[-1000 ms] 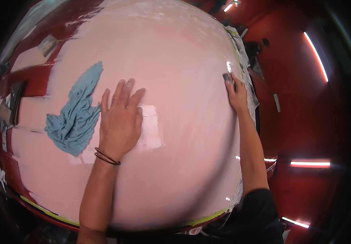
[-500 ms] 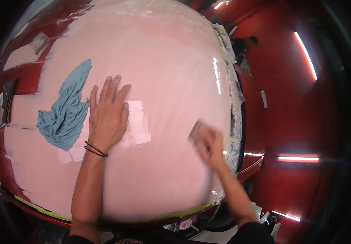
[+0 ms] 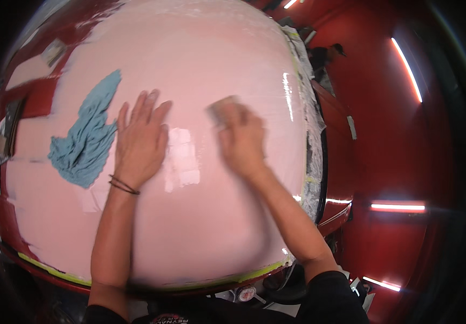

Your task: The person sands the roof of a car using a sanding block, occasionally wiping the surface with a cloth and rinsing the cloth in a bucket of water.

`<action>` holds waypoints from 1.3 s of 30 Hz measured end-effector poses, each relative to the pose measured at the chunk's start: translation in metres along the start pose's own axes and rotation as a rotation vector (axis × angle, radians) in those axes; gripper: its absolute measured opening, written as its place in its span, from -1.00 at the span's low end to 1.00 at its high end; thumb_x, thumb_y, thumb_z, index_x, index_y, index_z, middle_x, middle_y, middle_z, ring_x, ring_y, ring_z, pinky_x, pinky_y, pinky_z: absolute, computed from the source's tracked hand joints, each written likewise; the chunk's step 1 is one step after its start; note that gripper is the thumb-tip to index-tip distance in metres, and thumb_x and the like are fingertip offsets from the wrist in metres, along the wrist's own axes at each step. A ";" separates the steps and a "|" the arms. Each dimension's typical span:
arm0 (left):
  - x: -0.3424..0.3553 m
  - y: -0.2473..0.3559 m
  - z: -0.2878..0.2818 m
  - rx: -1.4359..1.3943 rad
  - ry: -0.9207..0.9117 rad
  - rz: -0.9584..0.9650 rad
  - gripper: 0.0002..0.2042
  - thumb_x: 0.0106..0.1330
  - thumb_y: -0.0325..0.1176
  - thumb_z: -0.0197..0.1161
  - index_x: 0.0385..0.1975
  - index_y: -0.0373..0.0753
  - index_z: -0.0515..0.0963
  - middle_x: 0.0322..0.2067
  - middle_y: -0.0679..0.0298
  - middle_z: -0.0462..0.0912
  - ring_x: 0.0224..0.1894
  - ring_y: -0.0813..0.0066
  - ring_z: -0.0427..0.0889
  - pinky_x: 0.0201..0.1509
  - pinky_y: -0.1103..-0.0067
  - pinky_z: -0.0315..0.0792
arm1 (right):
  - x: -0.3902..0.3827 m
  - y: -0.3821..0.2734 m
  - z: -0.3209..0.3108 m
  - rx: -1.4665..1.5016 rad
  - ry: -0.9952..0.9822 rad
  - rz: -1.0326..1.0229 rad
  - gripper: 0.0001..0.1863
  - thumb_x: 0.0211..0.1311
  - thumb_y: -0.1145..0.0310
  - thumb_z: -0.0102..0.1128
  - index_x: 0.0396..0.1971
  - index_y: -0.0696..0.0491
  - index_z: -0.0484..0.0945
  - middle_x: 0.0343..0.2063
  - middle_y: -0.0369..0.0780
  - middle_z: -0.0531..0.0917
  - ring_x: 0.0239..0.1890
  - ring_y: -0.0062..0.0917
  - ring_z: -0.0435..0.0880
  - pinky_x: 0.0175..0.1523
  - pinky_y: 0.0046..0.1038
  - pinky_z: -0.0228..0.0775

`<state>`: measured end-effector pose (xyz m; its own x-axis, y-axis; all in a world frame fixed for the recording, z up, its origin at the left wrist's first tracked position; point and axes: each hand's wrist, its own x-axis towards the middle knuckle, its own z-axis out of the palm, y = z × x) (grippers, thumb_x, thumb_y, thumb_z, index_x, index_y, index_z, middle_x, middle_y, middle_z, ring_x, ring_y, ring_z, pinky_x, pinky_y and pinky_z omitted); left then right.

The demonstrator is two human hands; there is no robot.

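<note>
1. right hand (image 3: 243, 143): closed around a grey-brown block (image 3: 218, 110), thumb and fingers along its edges. a bit blurred, so exact finger placement can't be told.
2. block sits at 11 o'clock from the right wrist, over the middle of a big curved pink panel (image 3: 211, 232). looks to be on the surface; blur hides the contact line.
3. left hand (image 3: 140, 143): gripping nothing, fingers spread, laid over the panel at about 8 o'clock from the block. dark bracelet (image 3: 124, 185) on that wrist.
4. step looks like rubbing the panel with the block. to do it well, i'd keep the block face flat to the curve, pressure even, strokes long and overlapping, no digging in with one corner.
5. flat left palm seems good for steadying and feeling the surface; best kept out of the block's path.
6. blue cloth (image 3: 84, 143): crumpled on the panel at 9 o'clock from the left hand, just beside it. blocks strokes on that side, so would need shifting to work there.
7. further out at 9 o'clock: dark flat tool (image 3: 14, 121). at 10 o'clock: small greyish piece (image 3: 53, 52), kind unclear. both in the way over there.
8. yellow-green tape (image 3: 55, 268) runs along the 6 to 8 o'clock edge; crumpled masking sheet (image 3: 309, 108) along the 2 to 4 o'clock edge. ease off near both so nothing snags or lifts.
9. another person (image 3: 324, 56) at 1 o'clock, beyond the sheet, well apart from the hands.
</note>
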<state>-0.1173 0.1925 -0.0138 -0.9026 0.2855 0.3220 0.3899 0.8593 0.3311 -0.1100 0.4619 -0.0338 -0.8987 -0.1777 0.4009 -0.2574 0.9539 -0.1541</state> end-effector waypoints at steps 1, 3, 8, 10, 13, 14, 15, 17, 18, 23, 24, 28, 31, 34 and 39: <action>-0.003 -0.008 0.001 0.008 0.004 -0.015 -0.52 0.52 -0.40 0.11 0.44 -0.13 0.50 0.56 0.09 0.36 0.69 0.11 0.15 0.74 0.04 -0.12 | 0.002 -0.029 -0.007 0.044 -0.028 -0.079 -0.32 0.34 0.31 0.30 0.49 -0.05 0.48 0.27 0.08 0.63 0.25 0.09 0.61 0.36 0.14 0.42; -0.005 -0.011 -0.004 0.021 0.013 0.001 -0.51 0.52 -0.40 0.10 0.45 -0.11 0.49 0.57 0.10 0.36 0.69 0.11 0.17 0.75 0.03 -0.12 | 0.019 0.021 0.002 0.085 -0.011 -0.159 -0.36 0.37 0.32 0.27 0.47 -0.04 0.51 0.24 0.09 0.67 0.26 0.07 0.63 0.38 0.09 0.43; 0.010 0.018 0.013 -0.051 0.049 0.085 -0.51 0.51 -0.39 0.12 0.44 -0.09 0.48 0.53 0.11 0.39 0.66 0.10 0.21 0.72 0.02 -0.07 | 0.029 0.308 -0.002 -0.339 -0.173 0.502 -0.33 0.69 -0.11 -0.15 0.60 -0.07 0.34 0.28 0.20 0.63 0.31 0.13 0.61 0.46 0.15 0.34; 0.008 0.016 0.017 -0.048 0.042 0.079 -0.52 0.51 -0.38 0.13 0.44 -0.09 0.48 0.52 0.11 0.40 0.66 0.10 0.22 0.72 0.02 -0.06 | 0.036 0.307 0.009 -0.392 -0.137 0.735 -0.26 0.65 -0.27 -0.21 0.65 -0.23 0.26 0.27 0.20 0.63 0.38 0.19 0.56 0.55 0.23 0.19; 0.007 0.016 0.016 -0.031 0.027 0.069 -0.53 0.52 -0.38 0.12 0.43 -0.09 0.48 0.51 0.11 0.42 0.65 0.10 0.23 0.71 0.02 -0.06 | 0.033 0.239 0.025 -0.328 -0.077 0.538 -0.34 0.65 -0.21 -0.16 0.58 -0.24 0.35 0.21 0.17 0.66 0.29 0.20 0.62 0.41 0.28 0.35; 0.003 0.008 0.014 -0.010 0.022 0.055 -0.53 0.53 -0.38 0.12 0.43 -0.08 0.48 0.52 0.11 0.41 0.65 0.11 0.23 0.72 0.02 -0.06 | 0.030 0.167 0.035 -0.263 -0.014 0.379 -0.42 0.62 -0.07 0.01 0.51 -0.19 0.44 0.18 0.11 0.69 0.19 0.13 0.69 0.29 0.22 0.47; 0.001 0.002 0.012 0.003 0.027 0.050 -0.53 0.54 -0.37 0.11 0.43 -0.08 0.48 0.52 0.11 0.41 0.65 0.11 0.23 0.72 0.02 -0.06 | 0.025 0.101 0.034 -0.154 0.066 0.169 -0.43 0.53 0.08 0.20 0.48 -0.17 0.48 0.16 0.11 0.69 0.12 0.11 0.71 0.24 0.17 0.50; -0.005 -0.011 0.013 0.022 0.047 0.039 -0.54 0.55 -0.37 0.09 0.43 -0.08 0.48 0.52 0.10 0.41 0.66 0.11 0.23 0.72 0.03 -0.07 | 0.001 -0.010 0.018 -0.044 0.065 -0.056 -0.34 0.39 0.24 0.34 0.49 -0.18 0.47 0.14 0.10 0.69 0.11 0.12 0.68 0.25 0.18 0.46; -0.007 -0.016 0.013 0.033 0.056 0.032 -0.54 0.56 -0.37 0.08 0.43 -0.08 0.48 0.53 0.10 0.41 0.66 0.11 0.23 0.72 0.03 -0.07 | -0.015 -0.048 -0.004 0.009 0.006 -0.105 -0.34 0.36 0.27 0.34 0.48 -0.15 0.49 0.14 0.11 0.69 0.12 0.12 0.67 0.27 0.18 0.45; -0.004 -0.007 0.010 0.073 0.046 0.075 -0.56 0.58 -0.33 0.04 0.43 -0.07 0.49 0.54 0.11 0.41 0.66 0.12 0.22 0.72 0.05 -0.06 | -0.047 0.091 -0.020 0.125 0.030 -0.019 -0.41 0.46 0.22 0.29 0.46 -0.01 0.56 0.20 0.18 0.67 0.22 0.09 0.66 0.36 0.02 0.47; 0.000 0.000 0.014 0.064 0.054 0.096 -0.55 0.58 -0.33 0.04 0.44 -0.07 0.49 0.54 0.12 0.41 0.66 0.12 0.22 0.72 0.05 -0.05 | -0.067 0.149 -0.023 0.067 0.011 0.288 -0.41 0.55 0.15 0.25 0.50 -0.04 0.53 0.26 0.17 0.64 0.23 0.08 0.67 0.36 0.01 0.49; 0.000 0.007 0.027 0.078 0.099 0.138 -0.53 0.58 -0.31 0.06 0.47 -0.02 0.47 0.55 0.14 0.40 0.66 0.13 0.22 0.72 0.04 -0.06 | -0.109 0.224 -0.040 -0.158 0.030 0.607 -0.38 0.61 0.00 0.16 0.53 -0.08 0.49 0.30 0.18 0.60 0.26 0.11 0.64 0.40 0.04 0.43; -0.005 -0.001 0.031 0.151 0.085 0.123 -0.52 0.60 -0.25 0.05 0.49 0.02 0.45 0.56 0.15 0.38 0.67 0.15 0.21 0.72 0.00 -0.07 | -0.146 0.131 -0.037 -0.094 0.029 0.418 -0.36 0.57 0.03 0.20 0.55 -0.10 0.46 0.29 0.18 0.61 0.30 0.15 0.59 0.43 0.07 0.37; -0.008 -0.019 0.031 0.183 0.059 0.097 -0.51 0.61 -0.16 0.04 0.51 0.04 0.43 0.58 0.16 0.36 0.68 0.14 0.20 0.72 -0.04 -0.07 | -0.208 -0.008 -0.054 -0.055 0.006 0.321 -0.32 0.48 0.09 0.30 0.56 -0.16 0.45 0.38 0.12 0.51 0.39 0.11 0.45 0.47 0.12 0.25; 0.005 -0.011 0.037 0.208 0.056 0.041 -0.44 0.60 0.01 0.04 0.55 0.05 0.38 0.62 0.13 0.29 0.70 0.09 0.15 0.72 -0.08 -0.08 | -0.227 -0.030 -0.086 0.049 0.011 0.385 -0.30 0.47 0.03 0.31 0.56 -0.20 0.46 0.40 0.08 0.47 0.36 0.09 0.43 0.48 0.06 0.22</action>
<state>-0.1325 0.2004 -0.0485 -0.8730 0.3032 0.3821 0.3750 0.9181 0.1281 0.1324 0.4941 -0.0425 -0.9290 0.1939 0.3151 0.0811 0.9377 -0.3378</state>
